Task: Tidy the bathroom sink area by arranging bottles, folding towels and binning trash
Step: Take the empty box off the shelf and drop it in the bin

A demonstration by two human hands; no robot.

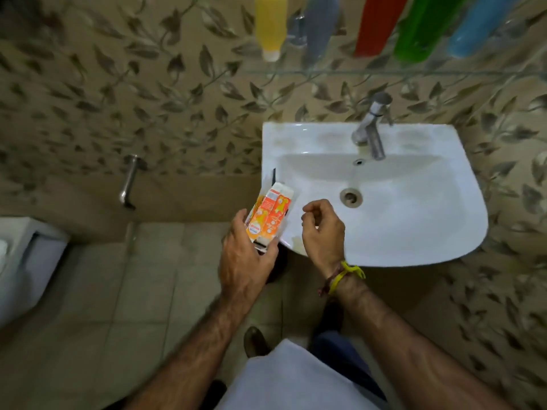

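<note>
My left hand (247,255) grips an orange and white carton (270,213) at the front left corner of the white sink (414,220). My right hand (322,229) hovers over the sink's front rim just right of the carton, fingers loosely curled with nothing in them. On a glass shelf (384,71) above the sink stand several bottles: a yellow bottle (270,25), a grey bottle (321,25), a red bottle (377,25), a green bottle (420,28) and a blue bottle (476,28). A thin dark object (273,176) lies on the sink's left rim.
A chrome tap (371,128) rises at the back of the sink, with the drain (351,197) in the basin. A wall spout (128,182) sticks out at the left. A white toilet (26,261) sits at the far left. Something dark (279,267) stands under the sink on the tiled floor.
</note>
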